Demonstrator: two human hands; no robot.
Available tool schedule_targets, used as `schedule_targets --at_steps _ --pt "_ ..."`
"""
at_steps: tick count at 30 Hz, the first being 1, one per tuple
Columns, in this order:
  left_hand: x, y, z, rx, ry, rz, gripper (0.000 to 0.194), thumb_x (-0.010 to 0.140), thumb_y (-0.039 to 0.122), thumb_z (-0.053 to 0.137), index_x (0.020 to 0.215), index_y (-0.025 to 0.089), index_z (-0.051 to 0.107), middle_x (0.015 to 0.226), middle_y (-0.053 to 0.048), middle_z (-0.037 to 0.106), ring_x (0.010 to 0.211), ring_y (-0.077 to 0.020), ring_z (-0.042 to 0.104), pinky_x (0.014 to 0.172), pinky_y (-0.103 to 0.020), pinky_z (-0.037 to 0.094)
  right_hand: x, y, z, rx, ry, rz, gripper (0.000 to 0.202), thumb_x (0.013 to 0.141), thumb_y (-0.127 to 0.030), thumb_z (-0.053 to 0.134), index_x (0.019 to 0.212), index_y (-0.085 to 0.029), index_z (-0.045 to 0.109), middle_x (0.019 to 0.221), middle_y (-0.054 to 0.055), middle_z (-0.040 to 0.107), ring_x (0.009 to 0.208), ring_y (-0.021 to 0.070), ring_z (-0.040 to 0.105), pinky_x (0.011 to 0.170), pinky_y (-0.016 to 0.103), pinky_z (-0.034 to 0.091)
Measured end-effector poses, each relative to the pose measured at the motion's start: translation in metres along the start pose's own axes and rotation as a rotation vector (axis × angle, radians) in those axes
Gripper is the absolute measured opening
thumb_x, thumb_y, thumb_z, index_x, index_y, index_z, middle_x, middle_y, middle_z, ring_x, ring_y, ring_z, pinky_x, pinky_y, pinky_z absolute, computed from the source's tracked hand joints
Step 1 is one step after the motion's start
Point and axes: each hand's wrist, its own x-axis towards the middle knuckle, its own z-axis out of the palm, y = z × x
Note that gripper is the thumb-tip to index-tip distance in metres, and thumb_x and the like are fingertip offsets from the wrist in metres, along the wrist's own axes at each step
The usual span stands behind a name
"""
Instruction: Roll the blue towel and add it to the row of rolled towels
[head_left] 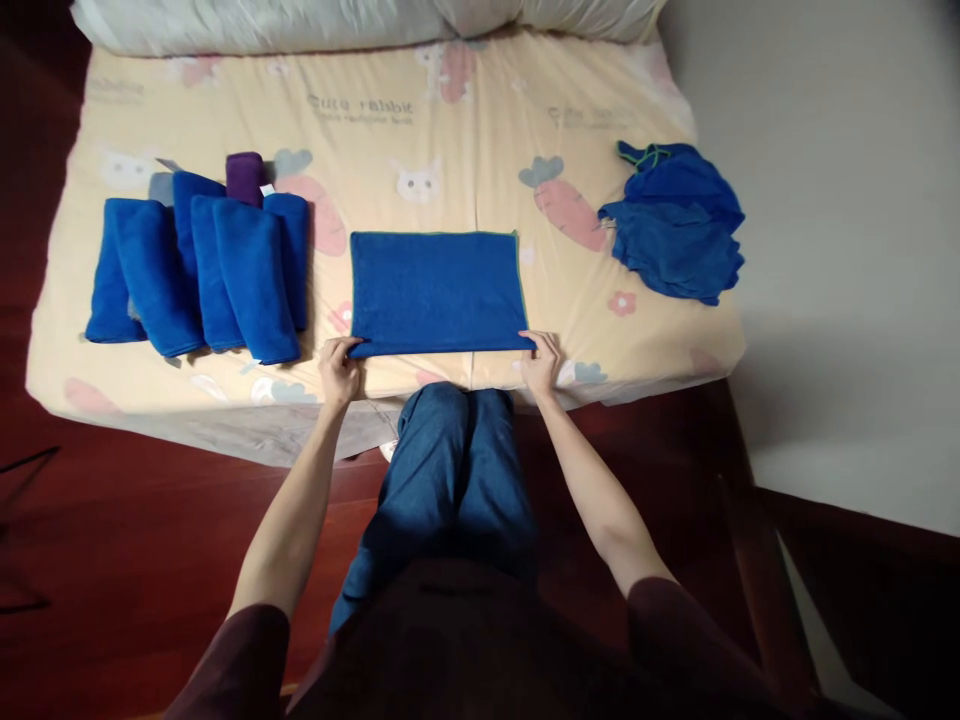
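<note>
A blue towel (436,290) with thin green edging lies flat on the bed in front of me, its near edge turned over in a narrow fold. My left hand (341,368) pinches the near left corner of this towel. At the opposite near corner, my right hand (541,362) has its fingers closed on the cloth. To the left sit several rolled or folded blue towels (251,275) side by side, with a purple one (244,180) behind them. On the right is a crumpled heap of blue towels (679,225), one with a green edge.
A yellow sheet (420,130) printed with carrots and rabbits covers the bed. Along its far side lies a pale rolled quilt (360,22). A light wall (840,260) borders the bed at right. My knees (457,430) are against the near edge, above a dark red floor (150,540).
</note>
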Motion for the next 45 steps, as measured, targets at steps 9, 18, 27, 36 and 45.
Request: schedule_targets --at_steps 9,18,27,36,45 --pt "0.002 0.001 0.001 0.009 0.028 -0.003 0.038 0.082 0.013 0.049 0.111 0.021 0.071 0.112 -0.014 0.070 0.116 -0.0330 0.058 0.105 -0.050 0.047 0.000 0.015 0.009 -0.079 0.030 -0.055 0.053 0.084 -0.008 0.038 0.116 -0.022 0.077 0.114 0.013 0.077 0.115 0.0285 0.069 0.104 0.046 0.057" --pt "0.004 0.003 -0.001 0.041 0.054 -0.011 0.022 0.091 0.019 0.047 0.104 0.022 0.065 0.105 -0.013 0.068 0.109 -0.0311 0.058 0.100 -0.048 0.046 -0.001 0.025 0.018 -0.089 0.079 0.027 0.034 0.100 -0.027 0.042 0.112 -0.021 0.074 0.106 0.014 0.075 0.100 0.0270 0.069 0.091 0.039 0.059" --pt "0.002 -0.009 0.011 0.018 0.132 -0.098 0.028 0.104 0.042 0.039 0.083 0.024 0.046 0.086 -0.009 0.054 0.090 -0.0273 0.054 0.089 -0.044 0.044 -0.005 0.045 0.034 0.092 0.282 0.025 0.043 0.103 -0.053 0.050 0.096 -0.016 0.071 0.086 0.010 0.070 0.082 0.0214 0.068 0.083 0.035 0.056" --pt "0.000 0.000 0.009 0.048 0.166 -0.057 0.026 0.103 0.036 0.041 0.079 0.026 0.036 0.081 -0.007 0.047 0.084 -0.0249 0.050 0.085 -0.043 0.043 0.001 0.037 0.034 0.156 0.221 0.159 0.048 0.102 -0.055 0.051 0.105 -0.013 0.074 0.081 0.009 0.071 0.074 0.0193 0.068 0.077 0.032 0.057" --pt "-0.002 0.003 0.009 0.085 0.200 -0.050 0.028 0.101 0.035 0.043 0.077 0.026 0.033 0.080 -0.006 0.044 0.088 -0.0272 0.052 0.090 -0.047 0.044 0.002 0.033 0.034 0.131 0.229 0.160 0.043 0.102 -0.051 0.054 0.101 -0.014 0.074 0.075 0.005 0.067 0.064 0.0148 0.059 0.072 0.030 0.053"
